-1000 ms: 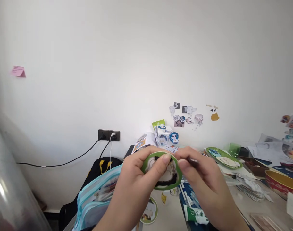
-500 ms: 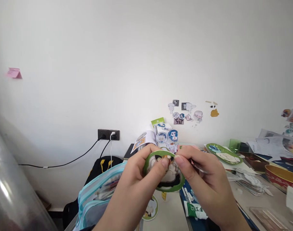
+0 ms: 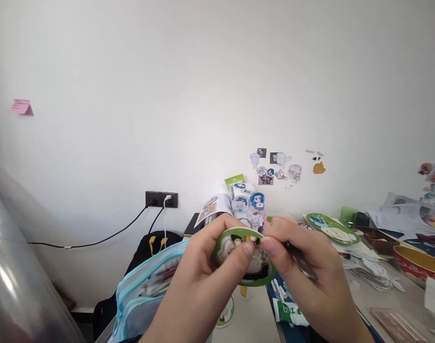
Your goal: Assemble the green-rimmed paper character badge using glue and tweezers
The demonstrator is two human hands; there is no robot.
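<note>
A round, layered paper-cut piece [image 3: 257, 267] with a green rim is held up in front of me. My left hand [image 3: 217, 267] grips it from the left, with the thumb pressed on its pale and black middle. The thumb and forefinger of my right hand [image 3: 296, 252] pinch at the upper right rim. A flat metal tool [image 3: 302, 263] lies in that hand, its end sticking out by the palm; its tip is hidden. Below, on the grey surface, rests a similar round green-rimmed card [image 3: 227, 312], partly behind my left forearm.
A clear pencil case [image 3: 146, 290] with light-blue edging stands at the left. To the right are a green oval paper piece [image 3: 351, 239], stacked paper cutouts [image 3: 372, 271], a red bowl [image 3: 417, 267] and a green-white packet [image 3: 289, 313]. The wall socket [image 3: 161, 199] has cables plugged in.
My right hand has turned slightly, bringing the end of the metal tool into clearer view. The round piece has tilted a little, and my left thumb has shifted slightly right.
</note>
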